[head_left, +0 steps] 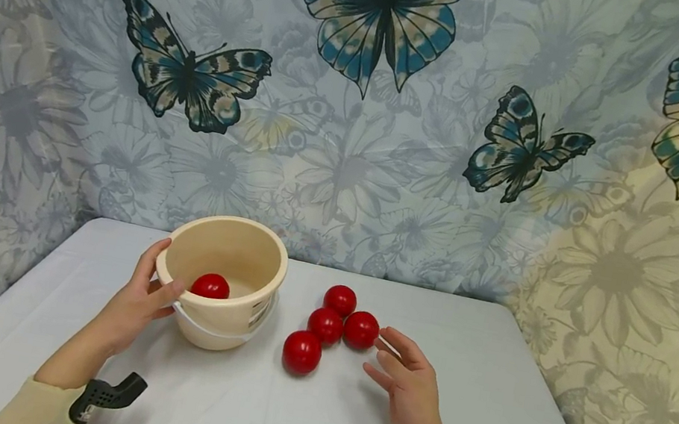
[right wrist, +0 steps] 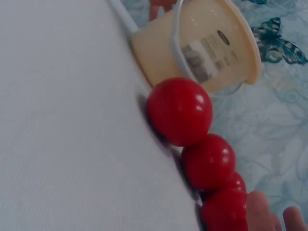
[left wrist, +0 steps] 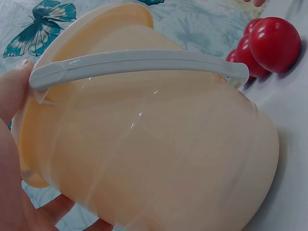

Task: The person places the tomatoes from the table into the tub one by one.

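My left hand [head_left: 131,308] grips the left side of a cream plastic bucket [head_left: 215,315], thumb at the rim and fingers around the outer wall. The bucket tilts a little toward me, and one red ball [head_left: 210,286] shows inside it. Its pale handle [left wrist: 139,62] hangs down across the front. Right of the bucket, several shiny red balls lie in a close group on the table, the nearest ball [head_left: 302,353] being at the front. My right hand [head_left: 412,395] holds nothing, its fingers spread and slightly bent, fingertips right at the rightmost ball [head_left: 362,330].
A white-covered table [head_left: 249,416] carries everything. Behind and beside it hangs a cloth [head_left: 378,226] printed with flowers and butterflies. Each wrist wears a black strap mount [head_left: 109,395]. A printed label [right wrist: 209,57] marks the bucket's side facing the balls.
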`<state>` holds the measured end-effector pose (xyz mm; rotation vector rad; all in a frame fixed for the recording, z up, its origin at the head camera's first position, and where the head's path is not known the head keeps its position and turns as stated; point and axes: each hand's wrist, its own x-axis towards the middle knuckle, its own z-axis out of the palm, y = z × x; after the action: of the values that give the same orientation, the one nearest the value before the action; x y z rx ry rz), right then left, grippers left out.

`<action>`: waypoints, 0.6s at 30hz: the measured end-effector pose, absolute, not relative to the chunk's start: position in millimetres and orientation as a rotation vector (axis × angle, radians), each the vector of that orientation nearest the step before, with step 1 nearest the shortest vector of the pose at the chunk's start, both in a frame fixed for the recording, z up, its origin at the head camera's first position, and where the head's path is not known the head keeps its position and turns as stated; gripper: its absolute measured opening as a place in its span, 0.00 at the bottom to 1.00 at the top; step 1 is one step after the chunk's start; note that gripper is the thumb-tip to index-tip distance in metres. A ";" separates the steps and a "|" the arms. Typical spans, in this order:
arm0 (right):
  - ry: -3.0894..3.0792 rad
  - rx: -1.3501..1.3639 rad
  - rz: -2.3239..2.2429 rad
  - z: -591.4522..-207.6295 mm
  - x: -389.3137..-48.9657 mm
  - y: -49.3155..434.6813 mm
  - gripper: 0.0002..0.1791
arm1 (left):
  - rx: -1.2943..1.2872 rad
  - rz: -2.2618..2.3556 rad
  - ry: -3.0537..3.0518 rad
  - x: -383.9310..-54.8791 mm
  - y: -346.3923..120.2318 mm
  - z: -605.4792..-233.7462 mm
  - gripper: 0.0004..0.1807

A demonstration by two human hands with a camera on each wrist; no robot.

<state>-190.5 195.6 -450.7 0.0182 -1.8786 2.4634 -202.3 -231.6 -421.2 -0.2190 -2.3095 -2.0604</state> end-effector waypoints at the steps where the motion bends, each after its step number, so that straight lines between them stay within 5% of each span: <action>1: -1.886 -0.011 2.462 -451.2 -190.1 199.0 0.26 | -0.221 -2.062 -2.310 -202.3 -232.3 -421.7 0.46; 18: -1.945 -0.227 2.435 -481.3 -196.9 233.6 0.31 | -0.219 -2.060 -2.309 -201.9 -232.7 -421.9 0.46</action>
<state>-196.9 233.6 -481.3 -0.2272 -1.9452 2.4352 -201.9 -232.7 -421.9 -0.2192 -2.3094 -2.0603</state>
